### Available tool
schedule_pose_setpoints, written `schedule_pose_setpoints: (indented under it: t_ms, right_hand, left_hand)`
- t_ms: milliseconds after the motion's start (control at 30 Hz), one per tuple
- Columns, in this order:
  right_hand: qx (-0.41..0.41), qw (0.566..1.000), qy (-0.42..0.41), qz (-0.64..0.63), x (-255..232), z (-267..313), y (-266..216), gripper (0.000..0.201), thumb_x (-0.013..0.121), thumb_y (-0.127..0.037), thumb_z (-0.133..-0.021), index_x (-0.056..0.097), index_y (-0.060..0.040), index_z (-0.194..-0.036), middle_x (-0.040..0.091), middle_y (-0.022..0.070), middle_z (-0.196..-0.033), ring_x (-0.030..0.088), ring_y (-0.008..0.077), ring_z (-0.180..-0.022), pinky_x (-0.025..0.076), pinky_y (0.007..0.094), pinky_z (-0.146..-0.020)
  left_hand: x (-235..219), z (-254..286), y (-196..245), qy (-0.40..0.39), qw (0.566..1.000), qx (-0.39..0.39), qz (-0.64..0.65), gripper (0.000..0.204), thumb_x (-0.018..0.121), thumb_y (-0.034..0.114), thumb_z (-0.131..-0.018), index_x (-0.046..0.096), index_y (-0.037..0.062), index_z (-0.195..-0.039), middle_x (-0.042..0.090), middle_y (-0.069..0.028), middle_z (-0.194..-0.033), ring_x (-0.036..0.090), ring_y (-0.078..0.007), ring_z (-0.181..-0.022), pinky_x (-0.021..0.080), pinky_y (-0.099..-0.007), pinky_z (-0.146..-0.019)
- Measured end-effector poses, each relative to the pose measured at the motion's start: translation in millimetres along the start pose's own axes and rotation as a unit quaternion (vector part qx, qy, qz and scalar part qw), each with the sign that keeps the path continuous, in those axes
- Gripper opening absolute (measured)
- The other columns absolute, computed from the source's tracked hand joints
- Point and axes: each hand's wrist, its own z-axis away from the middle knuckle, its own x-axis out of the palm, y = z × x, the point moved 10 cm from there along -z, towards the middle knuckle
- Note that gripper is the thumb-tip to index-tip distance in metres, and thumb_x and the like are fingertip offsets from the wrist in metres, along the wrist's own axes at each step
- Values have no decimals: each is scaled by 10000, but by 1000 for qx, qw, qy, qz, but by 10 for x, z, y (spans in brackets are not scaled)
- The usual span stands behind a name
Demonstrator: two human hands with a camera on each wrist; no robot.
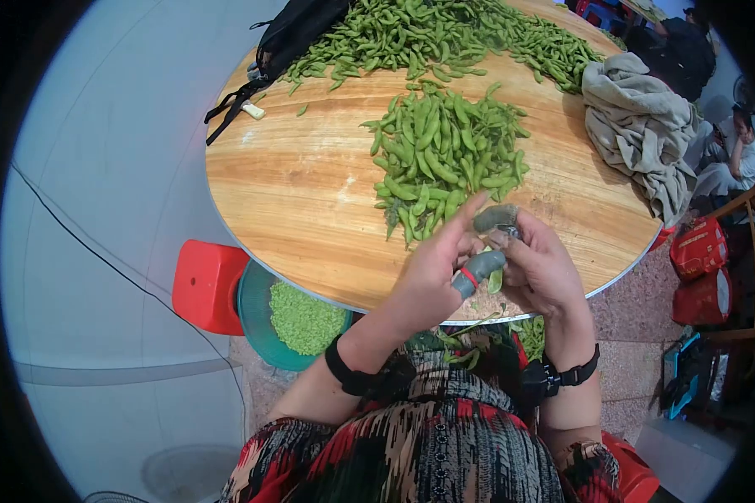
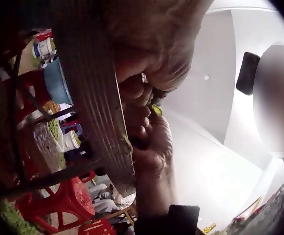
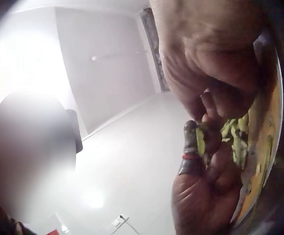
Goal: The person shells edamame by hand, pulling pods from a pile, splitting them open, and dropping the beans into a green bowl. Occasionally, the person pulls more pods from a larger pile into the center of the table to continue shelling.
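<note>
Both hands meet above the near edge of the round wooden table, beside a small heap of edamame pods. My left hand wears a grey cover with a red band on its thumb and pinches a green edamame pod. Close against it, my right hand, with a grey cover on a finger, has its fingers curled around the same pod. In the right wrist view the pod shows beside the covered thumb. Fingers hide most of it.
A larger pile of pods covers the far side of the table, with a black bag to its left. A grey cloth lies at right. Below left are a green basin of shelled beans and a red stool.
</note>
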Motion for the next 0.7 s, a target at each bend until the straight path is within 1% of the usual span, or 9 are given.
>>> schedule_pose_setpoints:
  t_ms: [133,200,333,433,500,567,633,667,700]
  right_hand:
    - [-17,997,-9,-72,15,4,15,147,531,-50,-839,497,-51,-982,451,-34,-631,317,18,-413,233,167,-382]
    - [-36,986,-28,-157,79,43,-26,159,511,-9,-819,495,-47,-973,460,-39,-641,328,17,-414,232,161,-385]
    - [-60,997,51,-19,-5,105,-176,149,561,-71,-842,497,-46,-974,460,-46,-646,344,11,-455,260,168,-399]
    - [-51,997,26,-43,-6,71,-102,174,588,-105,-845,498,-49,-983,467,-47,-678,354,7,-483,273,167,-407]
    - [-113,992,54,-1,-40,31,-119,182,588,-101,-844,498,-49,-993,479,-42,-705,361,7,-488,280,166,-410]
    - [-174,981,77,39,-49,75,-214,190,587,-96,-842,497,-49,-1002,491,-37,-731,367,7,-493,286,165,-412]
    - [-105,983,7,-152,54,87,-88,221,574,-62,-836,480,-40,-1034,514,-16,-779,387,21,-494,299,163,-413]
    - [-107,983,7,-152,71,108,-54,221,574,-62,-836,480,-40,-1034,514,-16,-779,387,21,-494,299,163,-413]
    - [-103,962,-32,-250,155,121,-2,241,565,-45,-833,467,-36,-1053,518,-4,-783,397,31,-494,303,161,-413]
  left_hand:
    - [-49,-9,-35,14,1000,-3,-26,531,554,30,-852,369,82,-1347,536,30,-781,460,-36,-650,392,-181,-587]
    - [-28,-16,170,8,984,127,-126,483,549,17,-846,422,58,-1310,568,17,-839,481,-36,-674,403,-182,-617]
    - [-23,2,202,13,986,109,-123,446,540,-12,-832,466,30,-1270,591,7,-876,496,-32,-729,411,-189,-639]
    - [41,4,130,-7,977,104,-186,453,536,-34,-816,476,27,-1260,615,-6,-868,530,-51,-729,426,-202,-647]
    - [17,53,346,53,948,229,-214,411,560,-21,-802,531,32,-1208,631,-39,-809,564,-109,-675,446,-238,-620]
    - [29,85,437,50,936,247,-244,390,572,-13,-794,553,33,-1181,630,-56,-797,575,-143,-660,454,-254,-616]
    - [37,143,529,43,923,266,-273,370,583,-5,-787,575,34,-1154,629,-74,-786,586,-177,-644,462,-270,-611]
    - [29,178,548,33,927,269,-258,313,594,-2,-778,602,27,-1089,624,-80,-781,587,-188,-641,464,-277,-611]
    - [38,194,564,23,931,271,-242,257,605,1,-768,628,20,-1023,620,-85,-775,588,-200,-638,466,-284,-610]
